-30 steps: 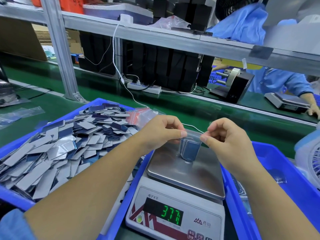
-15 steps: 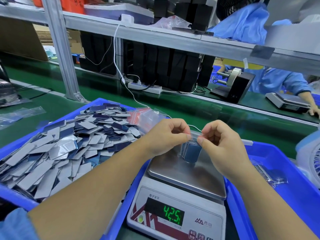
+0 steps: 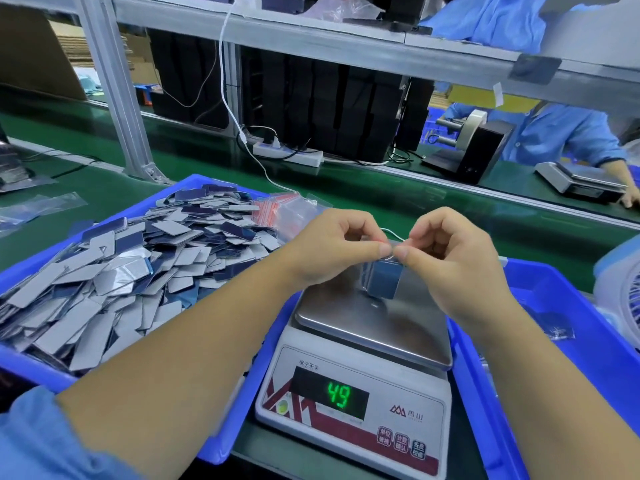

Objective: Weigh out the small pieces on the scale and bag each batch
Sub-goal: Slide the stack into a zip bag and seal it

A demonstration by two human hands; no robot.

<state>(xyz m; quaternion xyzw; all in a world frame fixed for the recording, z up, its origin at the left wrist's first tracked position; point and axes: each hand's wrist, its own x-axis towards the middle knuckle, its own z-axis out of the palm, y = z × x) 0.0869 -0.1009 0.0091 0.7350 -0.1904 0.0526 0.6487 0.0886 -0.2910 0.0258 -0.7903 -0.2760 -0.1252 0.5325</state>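
**Two Hands Pinch a Filled Bag Above the Scale**

While both hands meet over the brushed steel platform (image 3: pixel 374 327) of the white electronic scale (image 3: pixel 353 410), they hold a small clear plastic bag (image 3: pixel 381 278) with flat blue-grey rectangular pieces inside. The left hand (image 3: pixel 332 247) has its thumb and forefinger pressed together on the bag's top edge, the other fingers curled in. The right hand (image 3: pixel 450 258) pinches the same edge just beside it, thumb tip nearly touching the left thumb tip. The bag hangs from that pinched edge down toward the platform; whether its bottom rests on the steel cannot be told. The scale's green digits (image 3: pixel 339 396) read 49.

Left of the scale, a blue plastic tray (image 3: pixel 31 368) is heaped with loose grey and dark blue rectangular pieces (image 3: pixel 138 268). At the heap's far edge lies a stack of empty clear bags with red strips (image 3: pixel 277 213). Another blue plastic bin (image 3: pixel 588 341) sits right of the scale, on the green conveyor belt (image 3: pixel 381 202). Across the belt, a person in a blue coat (image 3: pixel 561 136) stands by a second scale (image 3: pixel 578 181).
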